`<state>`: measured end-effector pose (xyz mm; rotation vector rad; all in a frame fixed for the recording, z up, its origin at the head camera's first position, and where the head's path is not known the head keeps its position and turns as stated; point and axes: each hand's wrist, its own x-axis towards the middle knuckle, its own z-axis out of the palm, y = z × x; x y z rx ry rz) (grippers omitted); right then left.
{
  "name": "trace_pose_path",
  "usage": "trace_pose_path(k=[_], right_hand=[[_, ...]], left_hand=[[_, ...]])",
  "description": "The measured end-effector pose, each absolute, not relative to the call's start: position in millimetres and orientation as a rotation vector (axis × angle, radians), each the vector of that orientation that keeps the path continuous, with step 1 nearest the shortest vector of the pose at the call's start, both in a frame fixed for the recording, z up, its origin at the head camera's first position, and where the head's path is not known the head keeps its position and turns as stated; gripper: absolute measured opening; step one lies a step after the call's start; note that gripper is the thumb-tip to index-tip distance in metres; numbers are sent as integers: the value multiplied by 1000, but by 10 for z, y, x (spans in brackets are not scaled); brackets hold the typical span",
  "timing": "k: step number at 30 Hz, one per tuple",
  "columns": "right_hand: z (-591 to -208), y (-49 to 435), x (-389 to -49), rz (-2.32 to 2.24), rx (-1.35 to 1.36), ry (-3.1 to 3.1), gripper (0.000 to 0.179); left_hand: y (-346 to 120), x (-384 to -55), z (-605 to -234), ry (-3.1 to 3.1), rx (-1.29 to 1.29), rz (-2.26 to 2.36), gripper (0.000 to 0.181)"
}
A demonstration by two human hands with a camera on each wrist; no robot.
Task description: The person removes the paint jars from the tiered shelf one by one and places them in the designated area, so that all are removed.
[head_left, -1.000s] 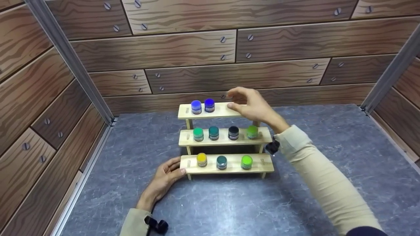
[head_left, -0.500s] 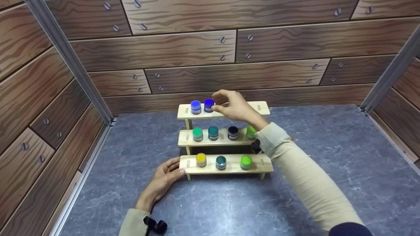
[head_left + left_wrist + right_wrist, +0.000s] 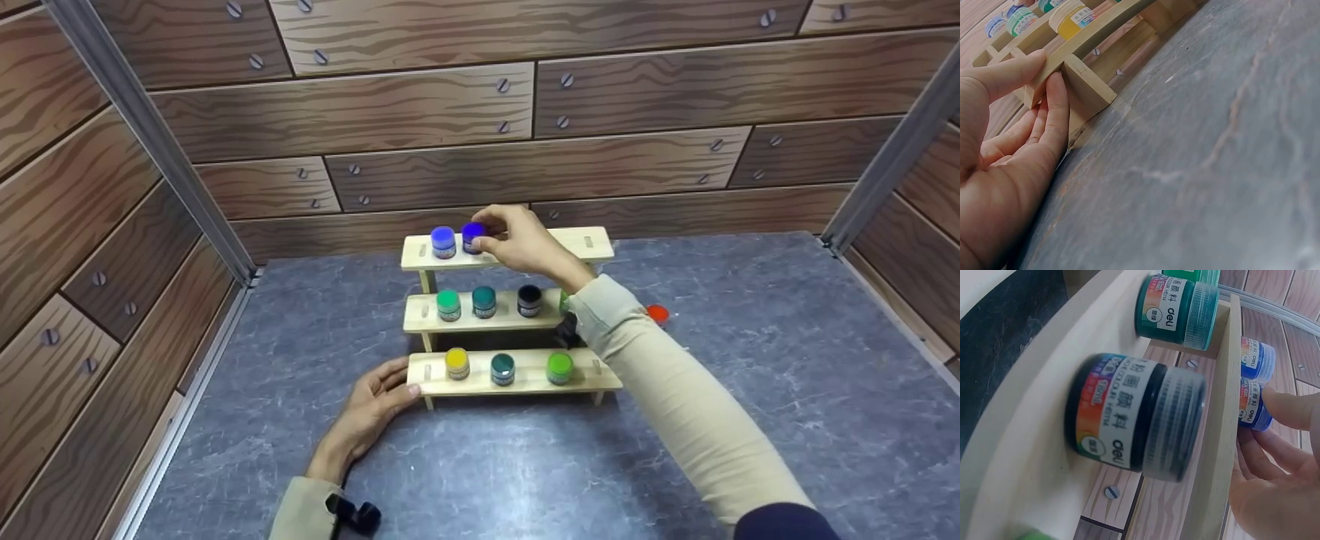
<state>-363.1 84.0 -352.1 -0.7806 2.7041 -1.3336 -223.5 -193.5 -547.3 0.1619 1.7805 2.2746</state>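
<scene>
Wooden stand [image 3: 465, 326]: pale, with three stepped shelves, upright on the grey marbled table [image 3: 225, 420]; a plank-patterned wall [image 3: 420, 120] rises behind.
Dark blue jar [image 3: 471, 231]: upright at the top shelf [image 3: 589, 241], just right of the light blue jar [image 3: 443, 243]; whether its base fully touches the wood, I cannot tell.
Right hand [image 3: 521, 247]: pinches the dark blue jar between thumb and fingers; the right wrist view shows the thumb against the lid and the other fingers on the opposite side.
Left hand [image 3: 367, 420]: grips the left end of the bottom shelf [image 3: 531, 379], thumb on top, fingers close together underneath, near a leg of the stand.
Middle shelf [image 3: 506, 311]: from the left, a mint green jar [image 3: 448, 305], a teal jar [image 3: 484, 301], a black jar [image 3: 529, 301] and a green jar [image 3: 564, 301] mostly hidden by the right arm.
Bottom row: yellow jar [image 3: 457, 364], dark green jar [image 3: 502, 370] and lime green jar [image 3: 559, 368], all upright and apart.
Labels: "deli" reads clearly on the black and teal jars in the right wrist view.
Red round top [image 3: 658, 314]: right of the stand, partly behind the right sleeve [image 3: 690, 405]; what lies under it is hidden.
Left cuff [image 3: 300, 510]: pale, with a black gadget [image 3: 367, 517] at the wrist.
</scene>
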Motion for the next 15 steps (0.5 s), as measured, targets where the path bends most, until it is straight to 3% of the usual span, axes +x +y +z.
trace_pose_path(k=[15], right_hand=[[-3477, 963, -3571, -1341, -792, 2736, 36]], left_hand=[[-1940, -2241, -5476, 1770, 149, 2284, 74]])
